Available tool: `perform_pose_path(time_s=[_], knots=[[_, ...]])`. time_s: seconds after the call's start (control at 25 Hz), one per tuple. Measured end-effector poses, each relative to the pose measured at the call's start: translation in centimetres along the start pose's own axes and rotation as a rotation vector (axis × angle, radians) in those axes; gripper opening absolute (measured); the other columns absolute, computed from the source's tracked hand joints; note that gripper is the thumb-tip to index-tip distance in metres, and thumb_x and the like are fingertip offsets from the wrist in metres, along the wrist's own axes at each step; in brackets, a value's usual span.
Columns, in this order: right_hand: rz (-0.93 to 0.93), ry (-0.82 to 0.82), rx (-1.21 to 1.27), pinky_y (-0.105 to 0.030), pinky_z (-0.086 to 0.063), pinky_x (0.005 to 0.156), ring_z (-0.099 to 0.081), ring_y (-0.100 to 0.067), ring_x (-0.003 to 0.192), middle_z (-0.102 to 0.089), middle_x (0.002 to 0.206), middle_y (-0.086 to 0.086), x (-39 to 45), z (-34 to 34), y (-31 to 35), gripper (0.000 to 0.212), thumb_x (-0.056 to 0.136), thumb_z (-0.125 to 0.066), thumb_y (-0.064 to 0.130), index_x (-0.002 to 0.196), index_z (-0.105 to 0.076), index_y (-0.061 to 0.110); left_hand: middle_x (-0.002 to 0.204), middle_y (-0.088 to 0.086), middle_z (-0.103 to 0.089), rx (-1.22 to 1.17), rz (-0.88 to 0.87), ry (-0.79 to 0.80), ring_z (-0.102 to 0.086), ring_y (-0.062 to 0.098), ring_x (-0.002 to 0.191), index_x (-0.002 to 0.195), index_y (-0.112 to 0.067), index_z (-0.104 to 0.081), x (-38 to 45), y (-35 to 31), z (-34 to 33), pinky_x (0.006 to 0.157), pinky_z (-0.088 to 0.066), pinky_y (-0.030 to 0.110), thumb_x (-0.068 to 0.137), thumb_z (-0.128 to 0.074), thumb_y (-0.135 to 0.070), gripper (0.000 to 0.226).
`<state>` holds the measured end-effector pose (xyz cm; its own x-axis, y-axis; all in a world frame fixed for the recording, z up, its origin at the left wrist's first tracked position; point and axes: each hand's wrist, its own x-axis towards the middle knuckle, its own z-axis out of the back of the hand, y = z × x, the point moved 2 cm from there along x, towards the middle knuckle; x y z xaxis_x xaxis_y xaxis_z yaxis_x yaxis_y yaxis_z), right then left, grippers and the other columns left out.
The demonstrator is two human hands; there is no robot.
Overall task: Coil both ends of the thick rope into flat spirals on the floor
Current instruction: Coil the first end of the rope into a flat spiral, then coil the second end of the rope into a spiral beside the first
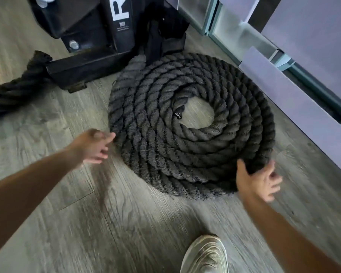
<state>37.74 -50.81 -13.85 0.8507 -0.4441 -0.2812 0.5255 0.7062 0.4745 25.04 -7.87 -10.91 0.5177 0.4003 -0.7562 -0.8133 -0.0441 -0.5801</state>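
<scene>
A thick black twisted rope lies wound into a flat spiral [191, 154] on the grey wood floor, with a small bare gap at its centre. The rope's other stretch [14, 89] runs off to the far left, uncoiled. My left hand [95, 146] is blurred, fingers loosely apart, at the spiral's left edge and holding nothing. My right hand [258, 180] sits at the spiral's near right edge, thumb and fingers spread against the outer turn.
A black metal rig base [91, 56] with a white letter stands behind the spiral, and the rope passes under it. A pale wall with a grey-green frame [295, 103] runs along the right. My shoe [205, 255] rests on the floor near the bottom.
</scene>
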Motion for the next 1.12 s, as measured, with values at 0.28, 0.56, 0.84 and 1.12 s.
perform_pose_path(time_s=[0.28, 0.56, 0.84, 1.12], knots=[[-0.121, 0.166, 0.214, -0.05, -0.03, 0.114, -0.028, -0.04, 0.147, -0.015, 0.166, -0.013, -0.9, -1.2, -1.4, 0.078, 0.102, -0.049, 0.049, 0.162, -0.011, 0.017, 0.115, 0.018, -0.072, -0.238, -0.114, -0.041, -0.075, 0.024, 0.088, 0.102, -0.016, -0.061, 0.8, -1.8, -2.8, 0.059, -0.062, 0.029, 0.087, -0.076, -0.014, 0.021], [-0.13, 0.143, -0.016, -0.054, -0.036, 0.112, -0.034, -0.043, 0.142, -0.031, 0.158, -0.022, 6.1, 2.6, 1.7, 0.073, 0.1, -0.055, 0.044, 0.158, -0.025, 0.013, 0.11, 0.014, -0.073, 0.023, -0.203, 0.023, -0.076, 0.018, 0.079, 0.119, -0.016, -0.058, 0.2, -2.3, -6.6, 0.06, -0.062, 0.028, 0.094, -0.069, -0.033, 0.032], [0.75, 0.234, -0.129, -0.051, -0.047, 0.098, -0.051, -0.044, 0.117, -0.058, 0.124, -0.016, -5.6, -3.5, 14.4, 0.038, 0.091, -0.056, 0.039, 0.127, -0.062, 0.029, 0.088, 0.001, -0.074, 0.268, -0.268, -0.25, -0.074, 0.018, 0.077, 0.113, -0.024, -0.069, -1.9, 2.8, 6.2, 0.074, -0.062, 0.036, 0.089, -0.073, -0.038, 0.028], [1.225, 0.604, -0.133, -0.029, -0.043, 0.091, -0.056, -0.022, 0.112, -0.05, 0.108, 0.008, -22.4, -15.7, 28.3, 0.024, 0.093, -0.062, 0.026, 0.116, -0.071, 0.029, 0.082, -0.009, -0.068, 0.309, -0.186, -0.557, -0.066, 0.008, 0.075, 0.104, -0.022, -0.071, -1.9, 9.0, 21.0, 0.061, -0.046, 0.015, 0.089, -0.073, -0.036, 0.021]])
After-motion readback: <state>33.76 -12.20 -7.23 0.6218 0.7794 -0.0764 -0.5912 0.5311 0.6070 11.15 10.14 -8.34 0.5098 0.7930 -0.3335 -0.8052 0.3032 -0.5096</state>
